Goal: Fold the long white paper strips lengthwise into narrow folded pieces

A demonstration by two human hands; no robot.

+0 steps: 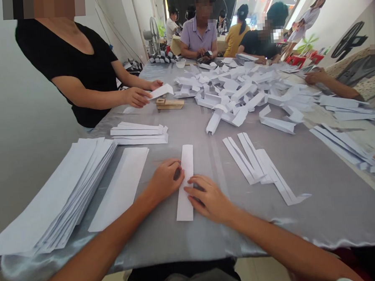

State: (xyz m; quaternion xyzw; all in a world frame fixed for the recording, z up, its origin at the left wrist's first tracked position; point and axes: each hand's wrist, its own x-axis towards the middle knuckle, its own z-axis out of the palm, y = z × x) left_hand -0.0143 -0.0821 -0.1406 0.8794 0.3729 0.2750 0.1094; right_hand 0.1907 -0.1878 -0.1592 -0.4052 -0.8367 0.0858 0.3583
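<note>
A long white folded paper strip [186, 162] lies lengthwise on the grey satin tablecloth [323, 209] directly in front of me. My left hand [166, 181] grips its left edge at mid-length with curled fingers. My right hand [206, 198] comes in from the right, its fingers over the strip's right edge. Part of the strip is hidden under these fingers. A wide white paper sheet [121, 188] lies to the left of my left hand, apart from it. Several bent strips [258, 166] lie to the right of my right hand.
A stack of long paper strips [64, 193] sits at the left table edge, with short folded strips [139, 133] beyond. A large heap of folded paper pieces [235, 89] fills the table's middle. A wooden block [169, 103] stands nearby. Several co-workers sit around the table, handling paper.
</note>
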